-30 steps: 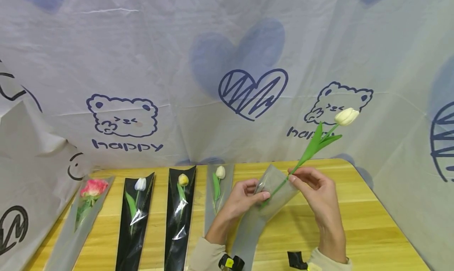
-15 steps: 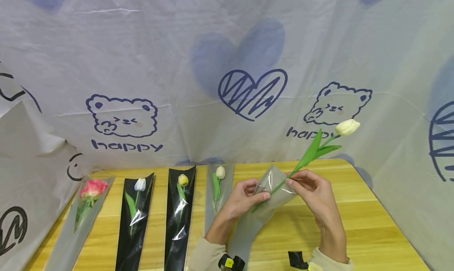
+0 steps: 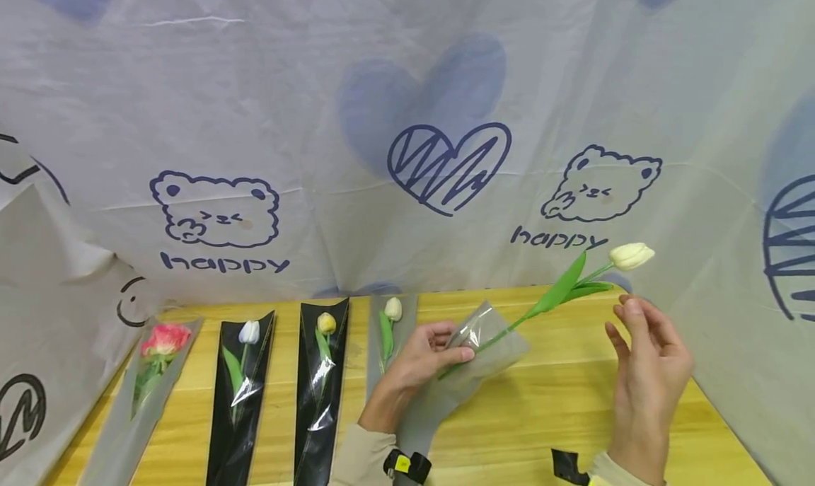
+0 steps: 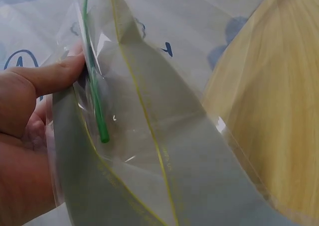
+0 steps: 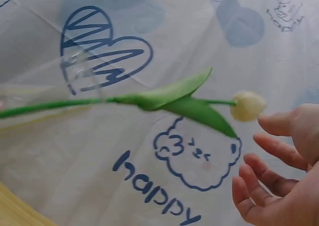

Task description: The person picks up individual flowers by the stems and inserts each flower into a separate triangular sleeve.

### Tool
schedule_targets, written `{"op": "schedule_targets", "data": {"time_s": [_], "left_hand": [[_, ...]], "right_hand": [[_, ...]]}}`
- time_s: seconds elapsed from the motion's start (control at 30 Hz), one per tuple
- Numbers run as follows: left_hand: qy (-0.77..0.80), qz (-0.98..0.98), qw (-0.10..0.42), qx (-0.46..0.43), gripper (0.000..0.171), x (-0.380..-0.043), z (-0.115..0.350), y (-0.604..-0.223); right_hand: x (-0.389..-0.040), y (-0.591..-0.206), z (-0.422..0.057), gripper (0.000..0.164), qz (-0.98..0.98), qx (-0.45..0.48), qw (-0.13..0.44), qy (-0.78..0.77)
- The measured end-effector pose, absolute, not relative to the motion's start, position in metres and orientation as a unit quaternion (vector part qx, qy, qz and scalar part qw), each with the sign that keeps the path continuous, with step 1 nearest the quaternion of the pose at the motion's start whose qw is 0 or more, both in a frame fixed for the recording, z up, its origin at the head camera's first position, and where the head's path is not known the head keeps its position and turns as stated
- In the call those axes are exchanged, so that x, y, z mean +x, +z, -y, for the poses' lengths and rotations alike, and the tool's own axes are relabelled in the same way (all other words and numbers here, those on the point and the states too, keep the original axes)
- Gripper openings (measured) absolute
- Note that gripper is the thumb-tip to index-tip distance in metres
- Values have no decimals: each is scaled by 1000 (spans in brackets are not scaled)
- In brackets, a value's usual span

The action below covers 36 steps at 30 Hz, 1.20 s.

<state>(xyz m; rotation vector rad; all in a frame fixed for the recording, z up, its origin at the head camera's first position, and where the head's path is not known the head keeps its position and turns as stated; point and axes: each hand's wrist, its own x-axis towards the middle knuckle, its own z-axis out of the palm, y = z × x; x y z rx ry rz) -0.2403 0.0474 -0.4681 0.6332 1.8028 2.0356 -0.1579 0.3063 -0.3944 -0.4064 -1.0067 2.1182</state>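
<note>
My left hand (image 3: 423, 359) pinches a grey, clear-fronted flower sleeve (image 3: 493, 355) between thumb and fingers. A white artificial tulip (image 3: 632, 256) leans out of the sleeve's top toward the right, its two green leaves (image 3: 560, 288) outside. In the left wrist view the lower end of the green stem (image 4: 102, 131) lies inside the clear film, beside the thumb. My right hand (image 3: 649, 380) is off the flower, below and right of the bloom, its fingers loosely bent with nothing in them. From the right wrist, its fingertips (image 5: 266, 124) appear close to the bloom.
On the wooden table (image 3: 535, 415) lie a pink flower in a grey sleeve (image 3: 167, 337), two tulips in black sleeves (image 3: 238, 401) and a white tulip in a grey sleeve (image 3: 391, 313). A printed cloth (image 3: 356, 224) hangs behind the table.
The tulip's stem has slid deeper into the sleeve, and its bloom has dropped lower. My right hand has let go of the stem and moved right. The left hand still holds the sleeve.
</note>
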Motion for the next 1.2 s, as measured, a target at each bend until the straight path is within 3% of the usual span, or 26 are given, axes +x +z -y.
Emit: {"op": "schedule_targets", "data": {"time_s": [0.27, 0.7, 1.2], "left_hand": [[684, -654, 171, 273, 15, -240, -44, -467], [665, -667, 178, 284, 14, -239, -44, -466], [690, -651, 166, 270, 16, -227, -58, -450]], "right_hand": [[-161, -394, -310, 17, 402, -188, 362, 820], [-156, -389, -305, 9, 393, -167, 329, 842], [-161, -384, -275, 8, 534, -76, 286, 792]]}}
